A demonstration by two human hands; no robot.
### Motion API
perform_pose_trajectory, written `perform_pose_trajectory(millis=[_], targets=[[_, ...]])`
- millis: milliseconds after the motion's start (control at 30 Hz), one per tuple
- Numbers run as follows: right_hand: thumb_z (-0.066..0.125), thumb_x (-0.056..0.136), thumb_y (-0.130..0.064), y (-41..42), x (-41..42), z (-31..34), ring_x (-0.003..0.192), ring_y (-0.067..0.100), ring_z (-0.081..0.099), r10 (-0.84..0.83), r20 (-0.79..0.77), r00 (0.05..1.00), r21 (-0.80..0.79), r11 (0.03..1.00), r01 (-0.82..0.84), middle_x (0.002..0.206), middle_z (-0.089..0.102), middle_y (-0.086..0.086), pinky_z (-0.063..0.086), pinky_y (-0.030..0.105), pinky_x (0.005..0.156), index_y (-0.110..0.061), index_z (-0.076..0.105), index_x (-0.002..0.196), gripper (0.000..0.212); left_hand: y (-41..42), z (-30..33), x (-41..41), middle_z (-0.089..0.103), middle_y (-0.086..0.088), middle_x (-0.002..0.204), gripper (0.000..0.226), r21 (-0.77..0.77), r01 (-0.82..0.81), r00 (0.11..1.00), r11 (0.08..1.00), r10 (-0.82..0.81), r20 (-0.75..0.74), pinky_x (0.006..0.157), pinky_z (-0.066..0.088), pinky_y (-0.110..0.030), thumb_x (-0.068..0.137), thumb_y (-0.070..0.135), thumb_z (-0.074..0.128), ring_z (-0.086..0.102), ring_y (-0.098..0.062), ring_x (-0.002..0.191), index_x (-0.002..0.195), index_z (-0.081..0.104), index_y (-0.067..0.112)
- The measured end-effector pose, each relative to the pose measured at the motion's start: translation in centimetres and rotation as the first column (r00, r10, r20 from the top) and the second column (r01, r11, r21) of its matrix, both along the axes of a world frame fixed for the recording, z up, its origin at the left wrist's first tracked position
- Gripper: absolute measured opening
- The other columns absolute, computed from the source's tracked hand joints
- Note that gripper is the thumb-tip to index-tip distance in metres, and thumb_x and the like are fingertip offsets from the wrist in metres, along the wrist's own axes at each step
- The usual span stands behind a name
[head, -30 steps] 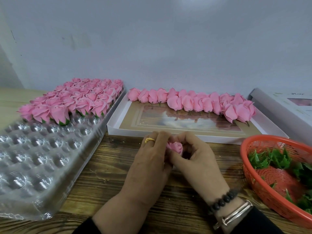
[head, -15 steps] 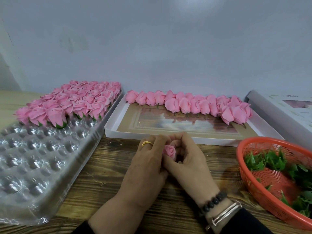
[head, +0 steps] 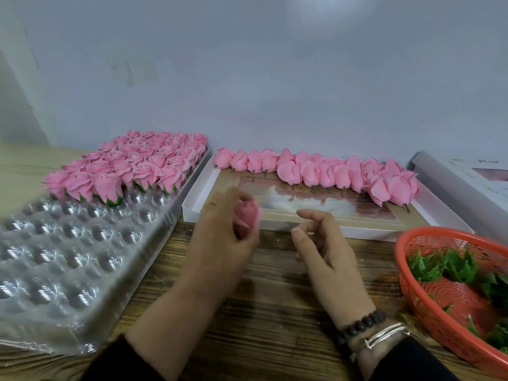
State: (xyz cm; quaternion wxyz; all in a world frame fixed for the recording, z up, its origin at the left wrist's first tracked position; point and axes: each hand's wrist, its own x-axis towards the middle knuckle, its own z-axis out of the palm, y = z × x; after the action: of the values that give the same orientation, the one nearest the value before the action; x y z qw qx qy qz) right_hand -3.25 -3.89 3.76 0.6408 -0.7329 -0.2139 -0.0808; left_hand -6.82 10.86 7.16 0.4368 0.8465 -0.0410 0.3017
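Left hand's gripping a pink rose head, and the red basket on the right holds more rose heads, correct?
Not quite. In the head view the red basket holds green calyx leaves, not rose heads. The left hand does grip a pink rose head.

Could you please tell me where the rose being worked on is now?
In the head view the rose sits left of centre, in the grip of the left hand, just before the box, between the tray and the open right hand.

Pink rose (head: 246, 218) in the fingers (head: 220, 213); left of them, clear dimpled tray (head: 68, 257) of pink roses (head: 143, 166); right, green leaves (head: 445, 265), orange mesh basket (head: 456, 301).
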Motion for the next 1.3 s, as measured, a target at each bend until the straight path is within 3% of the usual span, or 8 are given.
perform_pose_trajectory(millis=[167, 367, 567, 733, 900, 1033, 1167, 1300], targets=[[0.063, 0.082, -0.021, 0.1, 0.3, -0.5, 0.064, 0.002, 0.051, 0.010, 0.021, 1.000, -0.093, 0.996, -0.008, 0.081, 0.057, -0.010, 0.043, 0.015, 0.065, -0.039, 0.054, 0.097, 0.025, 5.8, 4.2, 2.4, 0.054, 0.012, 0.083, 0.030, -0.050, -0.237, 0.971, 0.970, 0.239, 0.021, 0.063, 0.047, -0.023, 0.077, 0.008, 0.070, 0.053, -0.005, 0.071, 0.091, 0.049, 0.024], [0.062, 0.081, -0.024, 0.0, 0.5, -0.6, 0.065, -0.001, 0.053, 0.021, -0.028, 0.999, -0.176, 0.984, -0.025, 0.085, 0.056, -0.013, 0.043, 0.012, 0.060, -0.047, 0.051, 0.094, 0.028, 13.6, 4.8, 4.2, 0.055, -0.013, 0.093, 0.034, 0.151, -0.512, 0.842, 0.846, 0.528, -0.107, 0.070, 0.045, -0.036, 0.074, 0.010, 0.073, 0.053, -0.029, 0.076, 0.102, 0.053, 0.013], [0.062, 0.082, -0.023, -0.1, 0.5, -0.5, 0.067, -0.001, 0.053, 0.029, -0.060, 0.998, -0.212, 0.976, -0.042, 0.089, 0.055, -0.012, 0.046, 0.015, 0.064, -0.047, 0.050, 0.096, 0.029, 15.6, 3.1, 4.6, 0.063, -0.019, 0.089, 0.027, 0.334, -0.554, 0.759, 0.762, 0.628, -0.174, 0.081, 0.047, -0.044, 0.073, 0.010, 0.074, 0.056, -0.039, 0.096, 0.092, 0.055, 0.015], [0.061, 0.083, -0.023, -0.1, 0.5, -0.5, 0.066, 0.002, 0.054, 0.039, -0.061, 0.997, -0.229, 0.972, -0.052, 0.089, 0.055, -0.011, 0.047, 0.014, 0.064, -0.046, 0.050, 0.097, 0.029, 15.5, 2.4, 5.1, 0.059, -0.016, 0.087, 0.026, 0.350, -0.532, 0.760, 0.772, 0.617, -0.205, 0.062, 0.046, -0.035, 0.076, 0.007, 0.070, 0.055, -0.034, 0.080, 0.092, 0.051, 0.015], [0.061, 0.083, -0.023, -0.2, 0.4, -0.5, 0.067, 0.005, 0.054, 0.044, -0.062, 0.997, -0.248, 0.967, -0.058, 0.090, 0.055, -0.010, 0.047, 0.013, 0.065, -0.045, 0.050, 0.098, 0.028, 15.8, 1.7, 5.5, 0.062, -0.020, 0.089, 0.025, 0.402, -0.511, 0.760, 0.760, 0.618, -0.201, 0.073, 0.050, -0.042, 0.077, 0.001, 0.068, 0.058, -0.037, 0.083, 0.097, 0.055, 0.007], [0.061, 0.084, -0.024, -0.2, 0.5, -0.4, 0.068, 0.001, 0.054, 0.040, -0.059, 0.997, -0.276, 0.960, -0.055, 0.091, 0.055, -0.011, 0.045, 0.012, 0.064, -0.047, 0.048, 0.098, 0.030, 16.1, 1.2, 6.1, 0.062, -0.023, 0.089, 0.027, 0.436, -0.491, 0.763, 0.754, 0.614, -0.204, 0.069, 0.048, -0.040, 0.076, 0.000, 0.069, 0.057, -0.036, 0.081, 0.098, 0.055, 0.004], [0.061, 0.082, -0.023, -0.1, 0.5, -0.5, 0.068, 0.009, 0.055, 0.032, -0.039, 0.999, -0.276, 0.960, -0.041, 0.089, 0.056, -0.009, 0.049, 0.023, 0.069, -0.041, 0.052, 0.100, 0.028, 16.5, 0.5, 6.1, 0.060, -0.022, 0.083, 0.028, 0.411, -0.506, 0.753, 0.758, 0.621, -0.218, 0.064, 0.042, -0.039, 0.073, 0.001, 0.073, 0.055, -0.035, 0.076, 0.091, 0.052, 0.005], [0.061, 0.081, -0.026, -0.1, 0.5, -0.7, 0.067, 0.008, 0.054, 0.037, -0.047, 0.998, -0.302, 0.952, -0.049, 0.090, 0.057, -0.011, 0.047, 0.020, 0.065, -0.043, 0.050, 0.101, 0.028, 16.6, 0.0, 6.0, 0.058, -0.020, 0.081, 0.027, 0.435, -0.506, 0.747, 0.744, 0.631, -0.209, 0.062, 0.037, -0.036, 0.072, 0.002, 0.073, 0.049, -0.030, 0.072, 0.084, 0.049, 0.007]])
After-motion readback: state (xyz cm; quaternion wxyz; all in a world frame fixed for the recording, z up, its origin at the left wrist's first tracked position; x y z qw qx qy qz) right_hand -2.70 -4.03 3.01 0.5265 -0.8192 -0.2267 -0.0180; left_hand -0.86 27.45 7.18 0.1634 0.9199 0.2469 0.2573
